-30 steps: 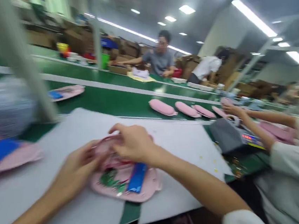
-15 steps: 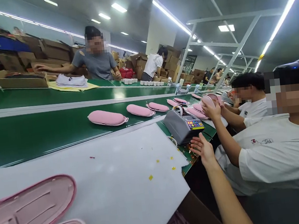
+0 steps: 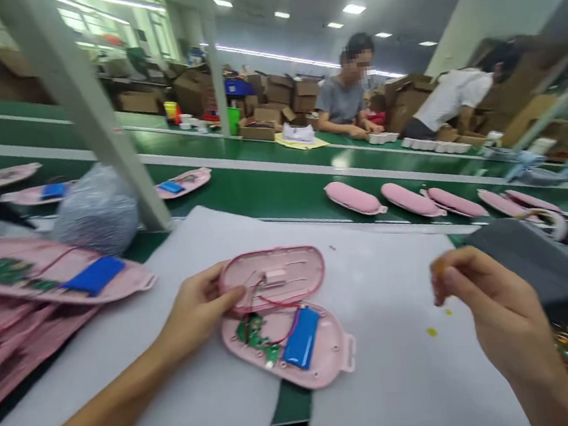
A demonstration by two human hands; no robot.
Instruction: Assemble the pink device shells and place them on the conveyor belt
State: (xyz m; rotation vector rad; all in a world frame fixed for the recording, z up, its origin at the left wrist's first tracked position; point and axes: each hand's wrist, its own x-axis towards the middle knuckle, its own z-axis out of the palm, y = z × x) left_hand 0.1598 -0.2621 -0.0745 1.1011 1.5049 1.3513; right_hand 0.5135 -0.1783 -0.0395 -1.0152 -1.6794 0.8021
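Note:
My left hand grips the left end of a pink oval shell half, thumb on its inner side. Joined to it by thin wires, the other pink shell half lies open below, with a green circuit board and a blue battery pack inside. Off to the right, my right hand is raised over the white sheet, thumb and fingertips pinching a small amber piece of tape, somewhat blurred. Beside this hand stands a grey tape dispenser with a lit red display.
Several open pink shells are stacked at the left, near a plastic-wrapped bundle and a metal post. Closed pink cases line the green belt. Yellow scraps dot the white sheet. A co-worker works across.
The view has swung left, bringing the open shell to the centre. My left hand has come into view on it. My right hand, earlier open by the dispenser, now pinches an amber piece.

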